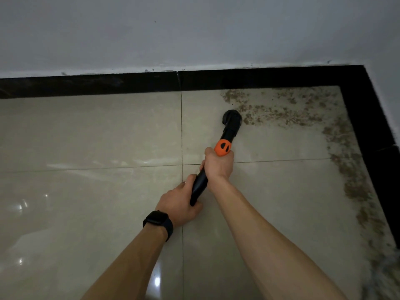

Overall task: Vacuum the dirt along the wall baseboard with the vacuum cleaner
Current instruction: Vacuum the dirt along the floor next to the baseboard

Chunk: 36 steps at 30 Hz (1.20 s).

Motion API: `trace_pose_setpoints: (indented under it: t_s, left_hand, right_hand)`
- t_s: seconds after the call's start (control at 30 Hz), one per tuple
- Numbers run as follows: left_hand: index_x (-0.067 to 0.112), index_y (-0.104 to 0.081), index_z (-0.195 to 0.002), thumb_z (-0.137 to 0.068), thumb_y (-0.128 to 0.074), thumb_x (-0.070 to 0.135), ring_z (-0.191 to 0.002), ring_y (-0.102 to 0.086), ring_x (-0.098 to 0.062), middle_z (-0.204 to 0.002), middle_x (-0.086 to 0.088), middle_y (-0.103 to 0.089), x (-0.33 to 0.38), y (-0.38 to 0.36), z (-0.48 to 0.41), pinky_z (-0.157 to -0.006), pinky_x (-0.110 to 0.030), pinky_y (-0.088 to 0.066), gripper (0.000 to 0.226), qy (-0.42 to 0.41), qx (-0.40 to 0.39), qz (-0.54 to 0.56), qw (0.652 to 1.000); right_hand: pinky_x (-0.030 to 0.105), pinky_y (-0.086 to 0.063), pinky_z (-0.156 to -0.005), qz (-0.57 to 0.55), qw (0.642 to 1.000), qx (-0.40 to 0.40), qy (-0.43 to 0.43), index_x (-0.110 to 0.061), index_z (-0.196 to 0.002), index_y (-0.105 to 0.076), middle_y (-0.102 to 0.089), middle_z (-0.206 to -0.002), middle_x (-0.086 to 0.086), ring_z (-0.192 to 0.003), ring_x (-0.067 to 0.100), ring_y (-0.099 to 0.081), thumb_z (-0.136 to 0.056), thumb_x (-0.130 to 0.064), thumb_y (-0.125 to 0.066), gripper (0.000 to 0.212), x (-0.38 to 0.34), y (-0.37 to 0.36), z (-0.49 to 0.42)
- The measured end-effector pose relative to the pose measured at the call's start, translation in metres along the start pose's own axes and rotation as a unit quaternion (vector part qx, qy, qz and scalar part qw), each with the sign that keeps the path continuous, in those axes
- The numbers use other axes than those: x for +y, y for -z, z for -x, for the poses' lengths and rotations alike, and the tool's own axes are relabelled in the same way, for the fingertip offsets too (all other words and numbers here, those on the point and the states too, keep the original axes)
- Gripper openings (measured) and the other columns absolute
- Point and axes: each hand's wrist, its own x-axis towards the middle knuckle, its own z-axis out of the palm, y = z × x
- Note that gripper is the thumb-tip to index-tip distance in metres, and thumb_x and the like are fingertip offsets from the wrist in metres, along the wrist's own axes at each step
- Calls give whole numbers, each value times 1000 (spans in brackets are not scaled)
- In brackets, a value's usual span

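Both hands are on the vacuum cleaner [230, 132]. The right hand [218, 166] is wrapped round the tube just below the orange collar [223, 148], and the left hand [179, 201] is curled round the black handle end lower down; both grip firmly. The nozzle [232, 119] sits on the floor tile [86, 137] at the left edge of the dirt [281, 114], near the baseboard [86, 85] but apart from it. Risks: with the nozzle off the skirting line, crumbs packed against the baseboard could get missed. A fast push would likely scatter loose grit onto clean tile instead of sucking it up. Jabbing into the corner could knock the black skirting or the wall [194, 29] (the paint edge looks ragged there). The tile is glossy, so the head may skid sideways. Counts: one vacuum, one nozzle, two hands, one watch [158, 221] on the left wrist, one ring [183, 182] on the left hand. Two baseboard runs meet at one corner, and one dirt band bends along both, most of it not yet cleared.
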Motion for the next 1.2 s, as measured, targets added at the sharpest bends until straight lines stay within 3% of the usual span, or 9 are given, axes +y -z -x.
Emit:
trace_pose_setpoints:
  t_s: [0.23,0.53,0.7,0.9,1.2]
  left_hand:
    - [33,-21,-130,-82,-57,42,-72,-61,-24,-101,1,-61,25,-12,7,-59,-31,-46,60,-41,-27,-38,998]
    - [33,-21,-128,-80,-57,40,-69,-58,-25,-98,-2,-61,69,-24,-6,-57,-30,-39,60,-89,-47,-70,992]
    - [30,-24,-127,-81,-57,39,-74,-62,-32,-99,-4,-60,96,-35,-13,-57,-32,-40,57,-110,-53,-82,989]
    - [28,-25,-123,-83,-57,37,-76,-63,-35,-102,-7,-60,125,-44,-28,-58,-33,-39,52,-139,-52,-94,985]
    - [28,-26,-124,-84,-58,37,-72,-59,-31,-100,-6,-59,108,-36,-29,-56,-32,-37,52,-121,-50,-71,989]
  right_hand:
    - [17,-42,-38,-12,1000,29,-1,-13,-102,-53,-60,-63,4,-35,7,-53,-87,-13,-68,21,-1,38,2]
    - [23,-45,-41,-37,997,66,0,-11,-86,-55,-55,-48,0,-36,13,-52,-82,-11,-64,11,-18,85,-14]
    - [28,-45,-45,-46,995,87,-3,-10,-90,-55,-53,-46,-2,-37,15,-51,-80,-11,-64,13,-25,112,-27]
    - [31,-45,-48,-81,991,107,-4,-12,-73,-52,-51,-43,-1,-36,15,-49,-82,-5,-64,16,-41,141,-42]
    - [30,-46,-47,-84,993,83,-2,-12,-75,-51,-51,-44,-1,-37,15,-49,-80,-5,-63,15,-37,121,-43]
